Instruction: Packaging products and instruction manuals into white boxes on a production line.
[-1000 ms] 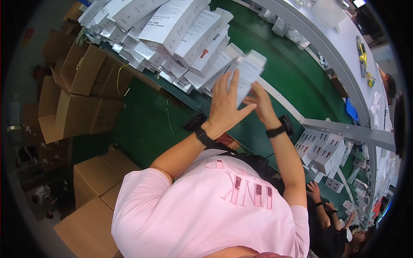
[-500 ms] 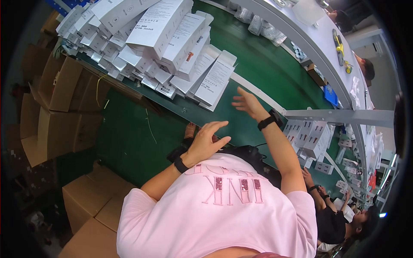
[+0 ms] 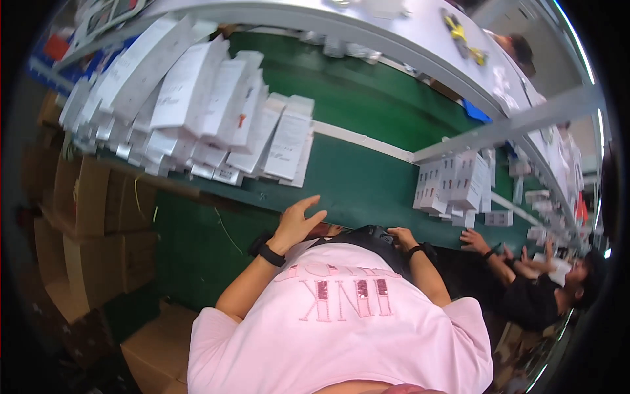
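My left hand hovers with fingers spread at the near edge of the green conveyor belt, holding nothing. My right hand rests low against a black object at my waist; its fingers are partly hidden. A leaning stack of white rectangular boxes lies on the belt, up and left of my left hand. The nearest of them, a white box, sits apart from both hands. Both wrists wear black bands.
Brown cardboard cartons are stacked on the left below the belt. More white boxes stand further down the belt on the right. Another person works there with a hand on the belt edge. A white shelf curves above.
Both hands came down from the white boxes toward my waist. The box I held up a second ago now lies on the stack, and the view has tilted upward.
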A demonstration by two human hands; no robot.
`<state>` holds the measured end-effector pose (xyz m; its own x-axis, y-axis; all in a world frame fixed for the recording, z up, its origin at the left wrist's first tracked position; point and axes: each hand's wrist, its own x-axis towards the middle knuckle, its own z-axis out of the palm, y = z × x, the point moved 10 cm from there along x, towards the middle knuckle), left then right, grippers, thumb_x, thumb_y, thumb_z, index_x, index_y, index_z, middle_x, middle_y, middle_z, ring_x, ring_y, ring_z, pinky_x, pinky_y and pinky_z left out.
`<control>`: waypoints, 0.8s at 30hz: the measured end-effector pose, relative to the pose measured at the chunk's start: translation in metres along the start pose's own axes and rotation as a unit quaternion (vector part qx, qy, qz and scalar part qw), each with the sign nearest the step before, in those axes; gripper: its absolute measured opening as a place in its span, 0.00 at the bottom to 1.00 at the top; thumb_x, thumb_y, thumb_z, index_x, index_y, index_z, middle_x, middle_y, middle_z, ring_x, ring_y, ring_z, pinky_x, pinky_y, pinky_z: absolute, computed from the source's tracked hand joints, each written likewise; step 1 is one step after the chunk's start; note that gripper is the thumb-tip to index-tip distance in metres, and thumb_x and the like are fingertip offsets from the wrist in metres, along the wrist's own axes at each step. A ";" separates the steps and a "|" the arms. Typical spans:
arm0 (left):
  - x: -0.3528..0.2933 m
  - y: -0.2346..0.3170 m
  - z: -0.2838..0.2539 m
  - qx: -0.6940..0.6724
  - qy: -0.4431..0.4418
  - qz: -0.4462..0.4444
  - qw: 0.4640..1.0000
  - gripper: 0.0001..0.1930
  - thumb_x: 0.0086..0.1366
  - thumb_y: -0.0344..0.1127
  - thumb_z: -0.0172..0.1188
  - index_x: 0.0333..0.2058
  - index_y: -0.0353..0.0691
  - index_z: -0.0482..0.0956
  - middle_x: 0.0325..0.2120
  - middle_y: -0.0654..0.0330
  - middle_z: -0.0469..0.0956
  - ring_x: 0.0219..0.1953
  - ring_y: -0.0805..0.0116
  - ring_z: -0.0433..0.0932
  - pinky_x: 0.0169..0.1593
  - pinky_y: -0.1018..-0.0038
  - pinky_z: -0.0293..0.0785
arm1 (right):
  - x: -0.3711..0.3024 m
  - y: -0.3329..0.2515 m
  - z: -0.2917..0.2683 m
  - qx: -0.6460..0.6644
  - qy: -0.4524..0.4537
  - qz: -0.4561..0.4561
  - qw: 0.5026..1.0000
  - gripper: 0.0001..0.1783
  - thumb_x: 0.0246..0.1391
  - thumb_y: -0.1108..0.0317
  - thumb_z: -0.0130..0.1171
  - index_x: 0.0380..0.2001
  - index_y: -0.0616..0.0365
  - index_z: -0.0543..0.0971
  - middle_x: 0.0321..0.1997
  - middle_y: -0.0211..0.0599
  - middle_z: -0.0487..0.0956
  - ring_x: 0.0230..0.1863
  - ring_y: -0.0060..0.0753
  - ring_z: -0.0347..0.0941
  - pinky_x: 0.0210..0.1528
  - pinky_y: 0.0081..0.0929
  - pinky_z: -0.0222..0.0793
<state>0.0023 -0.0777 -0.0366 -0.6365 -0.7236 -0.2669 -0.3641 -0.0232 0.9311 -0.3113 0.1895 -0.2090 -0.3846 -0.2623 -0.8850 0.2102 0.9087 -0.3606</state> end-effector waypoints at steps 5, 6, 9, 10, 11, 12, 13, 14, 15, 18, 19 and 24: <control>0.029 -0.078 0.084 0.260 -0.171 0.055 0.949 0.38 0.59 0.48 0.60 0.61 0.33 0.59 0.64 0.39 0.54 0.67 0.41 0.50 0.65 0.52 0.50 | 0.048 0.012 -0.002 0.068 0.022 -0.092 0.993 0.11 0.49 0.63 0.64 0.25 0.59 0.75 0.21 0.38 0.78 0.15 0.27 0.69 0.12 0.23 0.57; 0.032 -0.082 0.091 0.303 -0.175 0.037 0.936 0.38 0.59 0.48 0.60 0.62 0.33 0.57 0.65 0.39 0.51 0.67 0.41 0.48 0.65 0.49 0.48 | 0.048 0.011 0.001 0.095 0.019 -0.062 0.993 0.11 0.50 0.65 0.63 0.24 0.59 0.74 0.20 0.39 0.78 0.13 0.26 0.68 0.12 0.23 0.56; 0.038 -0.113 0.117 0.367 -0.197 0.035 0.908 0.45 0.55 0.52 0.64 0.64 0.36 0.52 0.66 0.37 0.44 0.68 0.36 0.42 0.62 0.40 0.48 | 0.045 0.011 0.009 0.237 -0.082 -0.023 0.968 0.10 0.51 0.67 0.61 0.23 0.60 0.74 0.21 0.38 0.79 0.11 0.24 0.64 0.12 0.23 0.54; 0.036 -0.121 0.125 0.432 -0.209 0.033 0.877 0.49 0.52 0.54 0.66 0.65 0.38 0.51 0.66 0.35 0.43 0.67 0.33 0.42 0.61 0.38 0.50 | 0.045 0.016 0.007 0.254 -0.075 -0.020 0.964 0.10 0.51 0.67 0.61 0.23 0.60 0.74 0.21 0.38 0.79 0.11 0.24 0.64 0.12 0.23 0.54; 0.036 -0.128 0.128 0.493 -0.216 0.029 0.842 0.52 0.49 0.57 0.68 0.65 0.39 0.50 0.65 0.33 0.41 0.66 0.30 0.42 0.59 0.37 0.52 | 0.044 0.016 0.003 0.246 -0.051 -0.032 0.967 0.09 0.52 0.67 0.61 0.24 0.59 0.74 0.21 0.38 0.80 0.11 0.23 0.63 0.12 0.23 0.54; 0.036 -0.132 0.131 0.498 -0.224 0.034 0.837 0.52 0.49 0.57 0.68 0.65 0.39 0.50 0.65 0.33 0.41 0.66 0.30 0.42 0.59 0.37 0.52 | 0.041 0.015 0.000 0.236 -0.027 -0.043 0.970 0.08 0.52 0.68 0.61 0.24 0.59 0.74 0.22 0.38 0.80 0.11 0.22 0.62 0.12 0.23 0.53; 0.038 -0.132 0.132 0.503 -0.223 0.051 0.834 0.52 0.48 0.58 0.68 0.65 0.41 0.50 0.65 0.32 0.41 0.66 0.28 0.42 0.57 0.36 0.55 | 0.038 0.017 0.000 0.255 -0.019 -0.043 0.966 0.08 0.52 0.67 0.61 0.25 0.59 0.75 0.23 0.39 0.81 0.11 0.22 0.63 0.12 0.23 0.54; 0.038 -0.129 0.132 0.506 -0.219 0.065 0.832 0.52 0.48 0.60 0.67 0.65 0.43 0.51 0.64 0.31 0.41 0.65 0.26 0.43 0.55 0.35 0.59 | 0.034 0.018 0.002 0.261 -0.019 -0.041 0.964 0.08 0.52 0.67 0.61 0.25 0.59 0.75 0.23 0.39 0.81 0.11 0.22 0.63 0.12 0.23 0.54; 0.039 -0.128 0.132 0.509 -0.222 0.066 0.829 0.52 0.48 0.60 0.67 0.65 0.43 0.51 0.64 0.31 0.41 0.65 0.26 0.43 0.55 0.35 0.59 | 0.030 0.017 -0.001 0.256 0.004 -0.049 0.965 0.08 0.51 0.67 0.62 0.26 0.59 0.76 0.23 0.38 0.81 0.12 0.22 0.64 0.12 0.23 0.54; 0.041 -0.132 0.132 0.492 -0.245 0.057 0.833 0.56 0.43 0.59 0.71 0.65 0.41 0.50 0.63 0.28 0.40 0.65 0.26 0.43 0.57 0.37 0.56 | 0.031 0.021 -0.005 0.252 0.038 -0.058 0.965 0.08 0.51 0.65 0.63 0.27 0.59 0.77 0.23 0.37 0.82 0.12 0.21 0.66 0.13 0.22 0.57; 0.041 -0.132 0.134 0.496 -0.246 0.070 0.830 0.56 0.43 0.59 0.71 0.65 0.41 0.50 0.63 0.26 0.41 0.64 0.24 0.44 0.57 0.38 0.57 | 0.032 0.023 -0.007 0.251 0.051 -0.060 0.965 0.08 0.50 0.65 0.63 0.27 0.59 0.78 0.23 0.37 0.82 0.13 0.21 0.67 0.14 0.22 0.58; 0.041 -0.135 0.137 0.519 -0.231 0.084 0.819 0.55 0.44 0.58 0.71 0.65 0.43 0.51 0.61 0.23 0.43 0.62 0.20 0.45 0.56 0.41 0.60 | 0.031 0.018 -0.003 0.243 0.029 -0.068 0.967 0.08 0.50 0.65 0.62 0.25 0.58 0.78 0.23 0.37 0.82 0.15 0.21 0.70 0.17 0.22 0.61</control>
<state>-0.0677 -0.0100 -0.2075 -0.8385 -0.3128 -0.4461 -0.4744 0.8219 0.3153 -0.3222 0.1986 -0.2423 -0.4851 -0.3368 -0.8070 0.5473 0.6029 -0.5806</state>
